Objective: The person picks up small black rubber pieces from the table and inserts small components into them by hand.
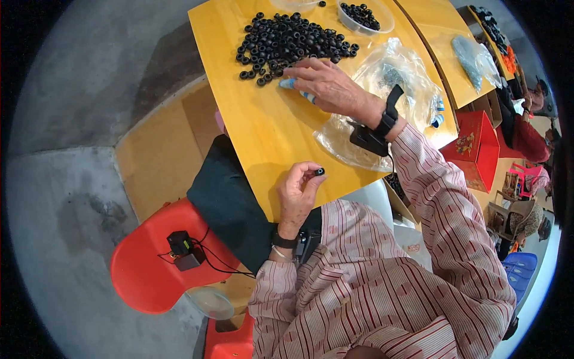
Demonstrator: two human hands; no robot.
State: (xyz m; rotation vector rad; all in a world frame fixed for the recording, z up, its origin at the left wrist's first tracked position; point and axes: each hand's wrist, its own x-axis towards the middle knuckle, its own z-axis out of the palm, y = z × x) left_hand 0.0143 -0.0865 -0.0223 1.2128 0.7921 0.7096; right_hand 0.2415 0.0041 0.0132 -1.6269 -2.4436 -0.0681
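My left hand (297, 190) is closed near the table's front edge, pinching a small black ring-shaped piece (320, 172) between thumb and fingers; a pale hole shows in its end. Beyond it, my right hand (332, 90) hovers low at the near edge of a heap of black ring-shaped pieces (293, 40). Its fingers stretch toward the heap and look apart, with blue coverings (287, 83) on some of them. No piece can be seen in that hand. Beneath my right wrist lies a clear plastic bag (391, 75) with something greyish inside.
A clear round tub (385, 24) of black pieces sits at the far right of the yellow table (251, 128). To the right are a red box (475, 149), another table with a plastic bag (472, 60), and people. A red chair (146, 263) bearing a black device stands at left.
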